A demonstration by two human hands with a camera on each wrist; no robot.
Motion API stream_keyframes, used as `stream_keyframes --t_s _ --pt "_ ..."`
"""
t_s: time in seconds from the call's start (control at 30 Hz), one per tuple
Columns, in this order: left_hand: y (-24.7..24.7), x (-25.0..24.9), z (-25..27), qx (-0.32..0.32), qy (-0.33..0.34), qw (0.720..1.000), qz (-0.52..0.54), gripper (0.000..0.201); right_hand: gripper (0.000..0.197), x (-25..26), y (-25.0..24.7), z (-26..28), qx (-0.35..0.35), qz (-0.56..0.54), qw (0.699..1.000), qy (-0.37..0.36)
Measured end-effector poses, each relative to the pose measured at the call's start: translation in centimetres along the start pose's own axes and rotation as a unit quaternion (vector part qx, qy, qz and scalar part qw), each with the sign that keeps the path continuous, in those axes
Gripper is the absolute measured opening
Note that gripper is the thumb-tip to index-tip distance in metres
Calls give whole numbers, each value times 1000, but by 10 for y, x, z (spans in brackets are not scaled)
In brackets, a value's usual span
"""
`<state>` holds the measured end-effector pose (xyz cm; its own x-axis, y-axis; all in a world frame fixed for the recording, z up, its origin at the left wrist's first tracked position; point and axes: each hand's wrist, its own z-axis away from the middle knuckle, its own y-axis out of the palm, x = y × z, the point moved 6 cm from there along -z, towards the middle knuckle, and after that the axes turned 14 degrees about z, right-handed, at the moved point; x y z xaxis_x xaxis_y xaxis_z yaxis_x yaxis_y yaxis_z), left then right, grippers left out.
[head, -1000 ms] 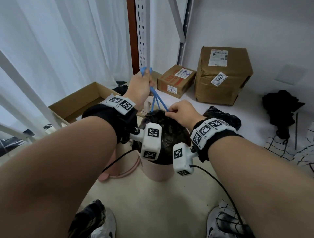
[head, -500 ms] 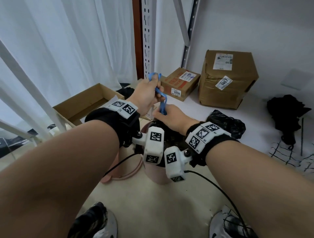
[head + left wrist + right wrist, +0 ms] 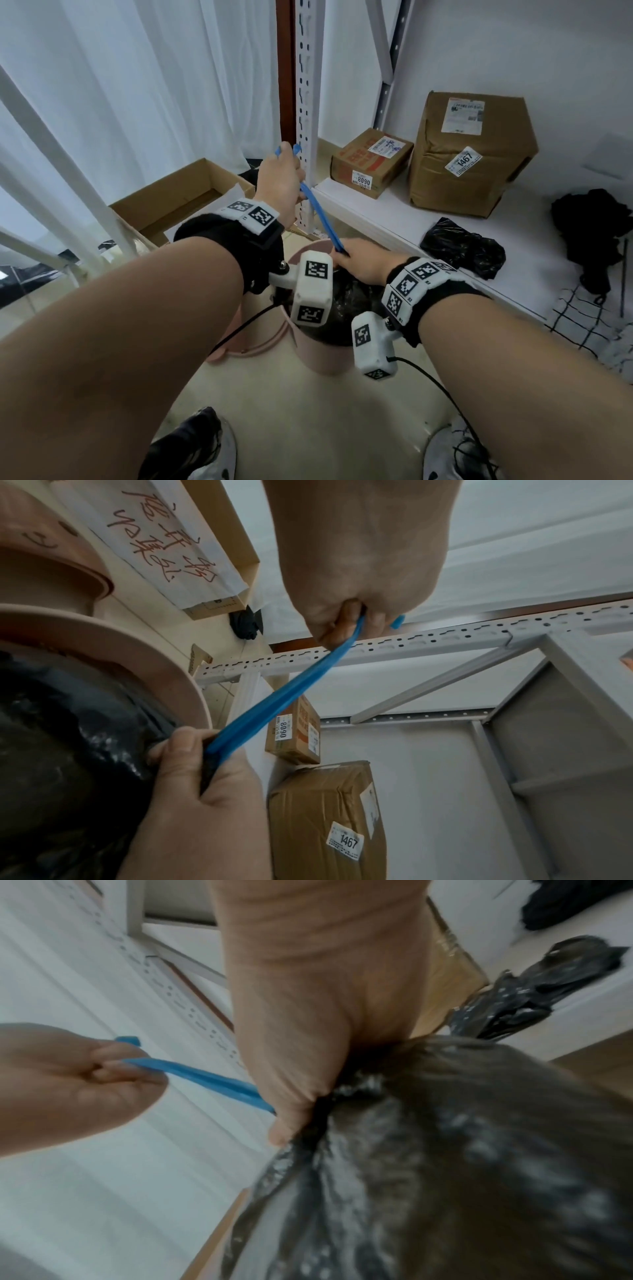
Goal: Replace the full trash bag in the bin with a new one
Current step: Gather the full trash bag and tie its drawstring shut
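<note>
Storage corner, pale floor (image 3: 308,428), shelving behind. Pink bin (image 3: 322,353) underfoot, full black bag (image 3: 346,301) inside it, neck gathered. Right hand (image 3: 363,262) clenches the neck; left hand (image 3: 279,181) pinches the blue drawstring (image 3: 320,214) taut. Closing nearly done; lifting out and relining remain. Spare black bag (image 3: 462,246) on shelf (image 3: 394,212); boxes (image 3: 469,154) beyond, clear of the lift.

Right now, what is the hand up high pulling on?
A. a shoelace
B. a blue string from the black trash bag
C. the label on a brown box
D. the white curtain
B: the left hand grips the blue drawstring, stretched taut from the black trash bag, whose gathered neck the right hand holds.
</note>
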<state>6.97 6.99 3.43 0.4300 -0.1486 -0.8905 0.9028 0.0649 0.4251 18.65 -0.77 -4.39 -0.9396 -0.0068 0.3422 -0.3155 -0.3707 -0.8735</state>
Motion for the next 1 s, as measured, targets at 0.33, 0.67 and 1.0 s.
stream_keyframes --t_s 0.33,0.67,1.0 --pt "-27 15 -3 63 80 976 -192 52 35 -25 2 5 -43 6 999 -4" --pt "8 26 25 289 71 846 -443 41 54 -22 10 14 -34 198 980 16" --pt "-17 107 46 396 -91 586 -701 125 68 -31 1 18 -70 77 992 66"
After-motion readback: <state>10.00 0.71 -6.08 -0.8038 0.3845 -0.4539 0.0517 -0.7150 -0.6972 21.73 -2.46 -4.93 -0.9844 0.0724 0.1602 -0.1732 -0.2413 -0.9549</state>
